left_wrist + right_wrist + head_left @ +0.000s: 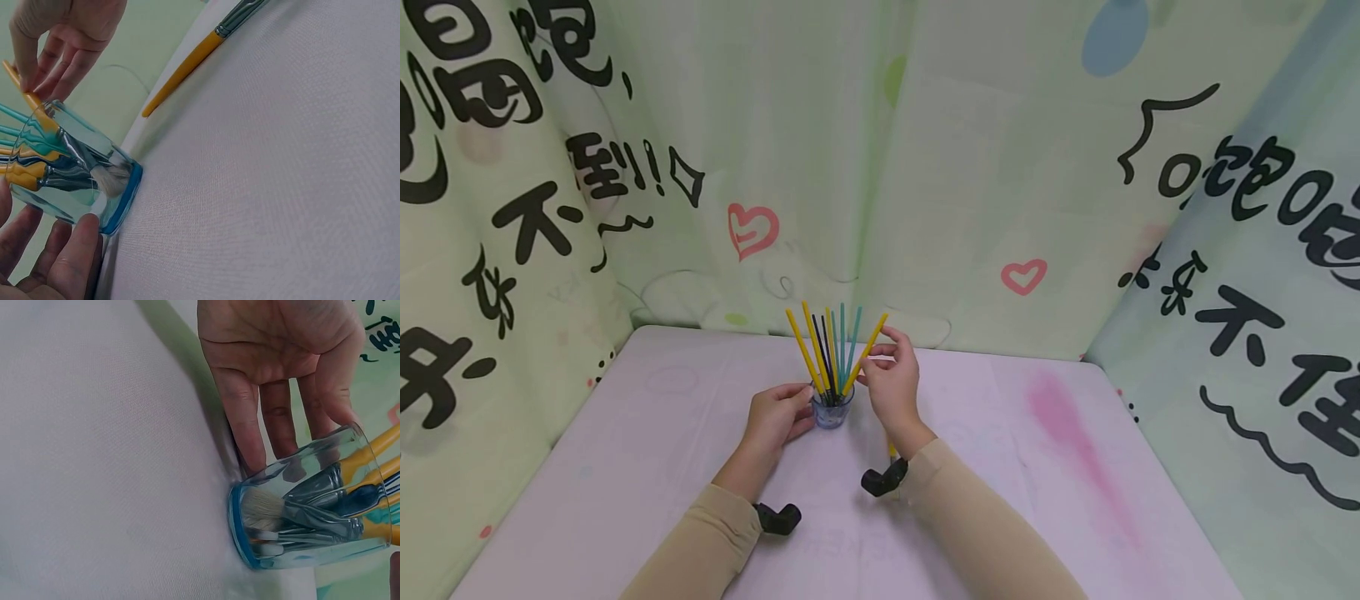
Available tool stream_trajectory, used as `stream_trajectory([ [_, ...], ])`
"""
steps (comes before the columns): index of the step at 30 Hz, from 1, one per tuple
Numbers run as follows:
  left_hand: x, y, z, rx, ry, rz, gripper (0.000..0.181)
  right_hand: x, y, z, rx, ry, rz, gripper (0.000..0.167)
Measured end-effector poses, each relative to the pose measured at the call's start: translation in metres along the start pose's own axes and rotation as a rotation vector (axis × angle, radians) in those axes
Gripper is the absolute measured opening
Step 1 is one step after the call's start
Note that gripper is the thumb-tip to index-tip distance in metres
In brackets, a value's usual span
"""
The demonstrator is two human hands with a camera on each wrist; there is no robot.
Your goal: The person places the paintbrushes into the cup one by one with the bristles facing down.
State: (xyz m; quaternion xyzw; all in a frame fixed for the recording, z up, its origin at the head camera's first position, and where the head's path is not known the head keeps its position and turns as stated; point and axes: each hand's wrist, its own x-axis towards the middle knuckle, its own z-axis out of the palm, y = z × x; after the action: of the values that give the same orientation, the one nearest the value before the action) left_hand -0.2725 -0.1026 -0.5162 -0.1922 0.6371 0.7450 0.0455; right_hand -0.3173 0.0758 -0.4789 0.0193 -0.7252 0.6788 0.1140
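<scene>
A clear glass cup (830, 414) with a blue base stands on the table, bristle ends of several paintbrushes down inside it. Its handles, yellow, teal and dark blue, fan out above the rim. My left hand (778, 414) holds the cup from the left side, thumb near the rim and fingers around the wall, as the right wrist view shows. On the other side, my right hand (895, 383) pinches the yellow handle of a paintbrush (28, 94) whose bristles are inside the glass. Another yellow-handled paintbrush (187, 72) lies on the table, partly hidden by my right wrist in the head view.
The table (700, 467) has a pale pinkish cloth with a bright pink smear (1082, 450) on the right. Light green curtains (925, 167) with black lettering and hearts enclose the back and both sides. Black wrist mounts (778, 519) stick out from both sleeves.
</scene>
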Motion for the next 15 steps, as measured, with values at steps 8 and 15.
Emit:
stream_trajectory([
  [8, 0.0004, 0.0003, 0.0004, -0.011, -0.007, -0.006, 0.029, 0.0002, 0.0004, -0.0018, -0.014, -0.025, 0.047, 0.052],
  [15, 0.0006, 0.0009, 0.0009, -0.002, 0.002, -0.008, 0.030, -0.0014, 0.0004, -0.0032, -0.032, -0.036, 0.081, 0.050],
])
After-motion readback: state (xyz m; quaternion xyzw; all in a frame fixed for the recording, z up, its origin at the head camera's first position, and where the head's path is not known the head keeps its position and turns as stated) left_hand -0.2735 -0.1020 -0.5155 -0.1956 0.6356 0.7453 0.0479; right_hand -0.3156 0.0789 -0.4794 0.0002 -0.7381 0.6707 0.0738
